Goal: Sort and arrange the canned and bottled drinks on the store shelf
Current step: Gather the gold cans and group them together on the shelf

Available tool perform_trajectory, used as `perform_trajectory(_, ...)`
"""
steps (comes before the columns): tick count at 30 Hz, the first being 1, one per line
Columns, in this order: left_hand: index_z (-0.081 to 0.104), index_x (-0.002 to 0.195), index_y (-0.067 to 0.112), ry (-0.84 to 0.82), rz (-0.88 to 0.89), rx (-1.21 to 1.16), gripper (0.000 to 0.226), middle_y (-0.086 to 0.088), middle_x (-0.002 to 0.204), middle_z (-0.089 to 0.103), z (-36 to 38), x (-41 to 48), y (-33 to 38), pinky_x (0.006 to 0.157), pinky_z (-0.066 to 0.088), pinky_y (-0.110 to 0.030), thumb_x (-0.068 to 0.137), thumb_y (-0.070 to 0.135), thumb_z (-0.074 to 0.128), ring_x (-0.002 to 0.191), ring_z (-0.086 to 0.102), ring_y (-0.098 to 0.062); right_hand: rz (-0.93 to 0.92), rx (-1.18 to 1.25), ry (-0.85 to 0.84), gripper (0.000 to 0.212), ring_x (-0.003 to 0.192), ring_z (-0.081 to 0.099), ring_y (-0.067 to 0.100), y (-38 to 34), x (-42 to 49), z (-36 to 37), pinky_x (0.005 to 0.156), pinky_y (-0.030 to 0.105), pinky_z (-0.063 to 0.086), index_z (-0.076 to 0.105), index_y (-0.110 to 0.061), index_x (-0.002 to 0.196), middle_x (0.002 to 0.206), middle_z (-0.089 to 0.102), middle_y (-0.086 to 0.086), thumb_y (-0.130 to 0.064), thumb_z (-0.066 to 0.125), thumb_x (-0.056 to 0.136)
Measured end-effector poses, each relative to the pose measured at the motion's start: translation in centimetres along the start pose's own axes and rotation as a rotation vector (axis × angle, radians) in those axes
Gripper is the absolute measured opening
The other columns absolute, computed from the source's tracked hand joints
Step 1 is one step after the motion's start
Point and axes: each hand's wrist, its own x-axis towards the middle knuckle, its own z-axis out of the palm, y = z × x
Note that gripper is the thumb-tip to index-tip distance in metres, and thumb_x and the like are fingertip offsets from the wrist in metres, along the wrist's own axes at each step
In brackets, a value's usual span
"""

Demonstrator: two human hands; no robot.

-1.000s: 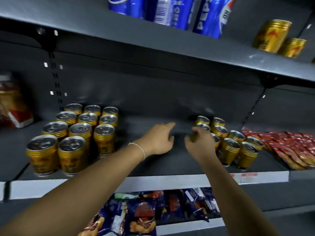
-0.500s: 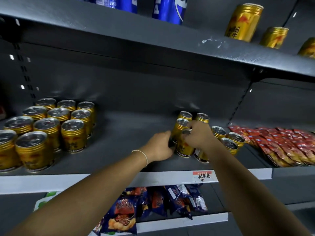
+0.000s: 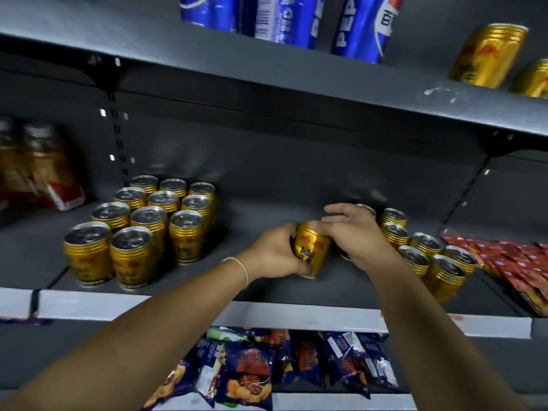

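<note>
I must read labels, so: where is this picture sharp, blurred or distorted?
Head view: the label on the held can is readable; the bottles far left are smeared; the top-right can leans outward, likely lens distortion; light is dim, with glints on can tops.

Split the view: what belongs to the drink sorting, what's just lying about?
Job: short gold metal Red Bull can gripped by the left hand; right hand; block of short gold cans at left; cluster of short gold cans at right; blue Pepsi cans and tall gold cans above.
Lying about: red sachets; blue-and-orange snack bags below; blurred amber jars, far left.
</note>
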Motion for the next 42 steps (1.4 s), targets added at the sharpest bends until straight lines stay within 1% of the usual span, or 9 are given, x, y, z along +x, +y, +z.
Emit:
perform_trajectory(4,0.057,0.113,0.029,0.136,-0.017,-0.038,0.071,0.012,0.100,0.067,-3.8,-2.4,-1.2,0.085,0.056,-0.033,0.051,0.033,0.091,0.090,0.065,-0.007,0.014,0.118,-0.040,0.064,0.106,0.065,0.015,-1.0,-1.0,4.0,0.089,0.027,0.051,0.054,-0.017,0.129,0.114,0.068,0.003,-0.029,0.086,0.075)
perform_trajectory(8,0.058,0.112,0.028,0.178,0.005,-0.006,0.064,0.012,0.099,0.067,-7.3,-4.7,-2.4,0.084,0.056,-0.031,0.056,0.032,0.089,0.090,0.065,-0.006,0.074,0.194,-0.237,0.056,0.091,0.074,0.013,-1.8,-2.8,8.9,0.069,0.022,0.057,0.064,-0.009,0.117,0.099,0.077,0.000,-0.024,0.087,0.067)
perform_trajectory(12,0.049,0.125,0.028,0.068,0.011,0.141,0.072,0.010,0.113,0.062,-11.0,-6.5,-3.9,0.088,0.053,-0.031,0.064,0.039,0.086,0.100,0.061,-0.009,0.090,0.273,-0.230,0.039,0.092,0.074,0.018,-2.2,-3.9,12.6,0.071,0.029,0.059,0.067,-0.009,0.113,0.102,0.076,0.006,-0.011,0.082,0.077)
perform_trajectory(16,0.031,0.150,0.021,0.055,0.029,0.285,0.077,0.001,0.146,0.047,-15.5,-8.0,-5.7,0.101,0.042,-0.026,0.085,0.030,0.072,0.129,0.048,-0.016,0.080,0.334,-0.210,0.038,0.093,0.073,0.016,-1.5,-4.9,16.4,0.069,0.022,0.055,0.066,-0.010,0.112,0.102,0.077,0.004,-0.008,0.080,0.077)
perform_trajectory(19,0.040,0.147,0.018,0.175,0.056,0.402,0.058,-0.005,0.144,0.051,-18.5,-9.0,-7.1,0.106,0.041,-0.030,0.092,0.020,0.059,0.130,0.049,-0.023,0.048,0.363,-0.166,0.038,0.094,0.073,0.016,-0.6,-5.7,19.3,0.070,0.021,0.055,0.065,-0.013,0.109,0.099,0.077,0.002,-0.003,0.080,0.076)
perform_trajectory(23,0.045,0.143,0.015,0.170,0.050,0.595,0.055,-0.010,0.141,0.050,-20.4,-9.5,-9.2,0.105,0.040,-0.034,0.094,0.039,0.056,0.129,0.047,-0.029,-0.001,0.405,-0.107,0.051,0.094,0.072,0.013,1.1,-6.8,21.8,0.069,0.022,0.057,0.056,-0.012,0.116,0.102,0.076,0.002,0.004,0.080,0.075)
perform_trajectory(32,0.048,0.141,0.020,0.080,0.052,0.603,0.053,-0.006,0.148,0.045,-19.8,-10.1,-11.0,0.109,0.035,-0.039,0.097,0.050,0.046,0.136,0.040,-0.026,-0.148,0.192,-0.120,0.063,0.106,0.067,0.006,3.5,-8.2,23.4,0.083,0.019,0.054,0.052,-0.019,0.123,0.119,0.068,-0.003,0.005,0.082,0.074)
perform_trajectory(37,0.049,0.139,0.018,0.076,0.058,0.651,0.052,-0.007,0.145,0.048,-19.5,-10.0,-11.4,0.108,0.036,-0.040,0.099,0.050,0.039,0.133,0.041,-0.027,-0.196,0.090,-0.153,0.064,0.114,0.064,0.007,4.2,-8.4,23.6,0.093,0.026,0.053,0.054,-0.037,0.122,0.123,0.067,-0.009,-0.004,0.083,0.075)
perform_trajectory(42,0.044,0.143,0.021,0.092,0.063,0.664,0.055,-0.005,0.148,0.045,-19.4,-10.0,-11.5,0.109,0.034,-0.041,0.098,0.052,0.039,0.136,0.039,-0.026,-0.214,0.025,-0.181,0.072,0.124,0.058,0.014,4.2,-8.3,23.6,0.106,0.044,0.048,0.047,-0.026,0.142,0.139,0.056,0.003,-0.009,0.081,0.080)
